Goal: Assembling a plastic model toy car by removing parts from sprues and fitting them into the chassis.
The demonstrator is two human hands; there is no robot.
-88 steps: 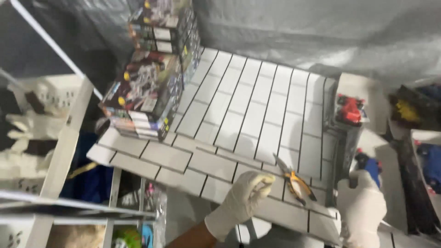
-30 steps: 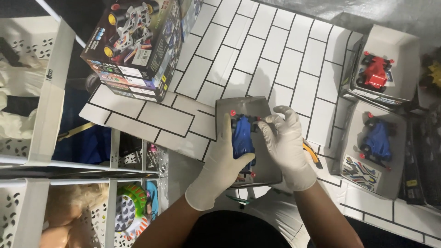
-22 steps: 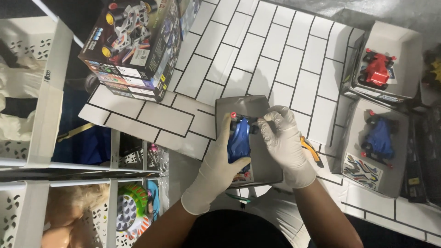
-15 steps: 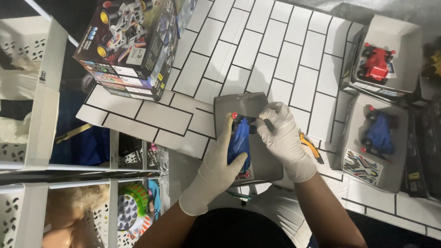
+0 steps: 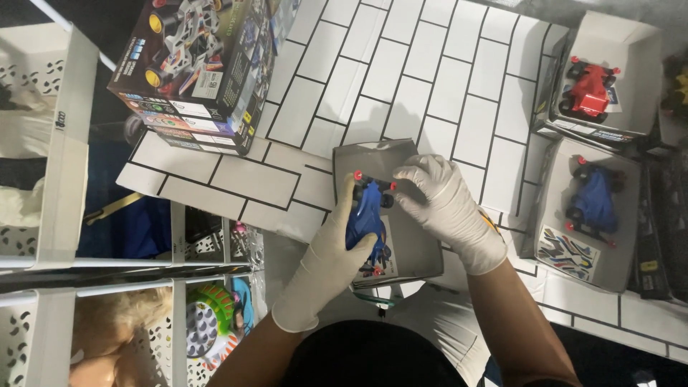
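Fingers of the gloved left hand [image 5: 331, 252] curl closed around a blue toy car [image 5: 366, 218], thumb along its side; the gloved right hand [image 5: 442, 204] pinches shut on the car's front end by its red-hubbed wheels. The car lies on a grey tray [image 5: 390, 211] that rests on the white tiled tabletop [image 5: 401, 79]. Stacked printed boxes [image 5: 197, 68] stand to the upper left. To the right, well apart, two more trays hold a red car [image 5: 589, 89] and a second blue car [image 5: 593, 204]
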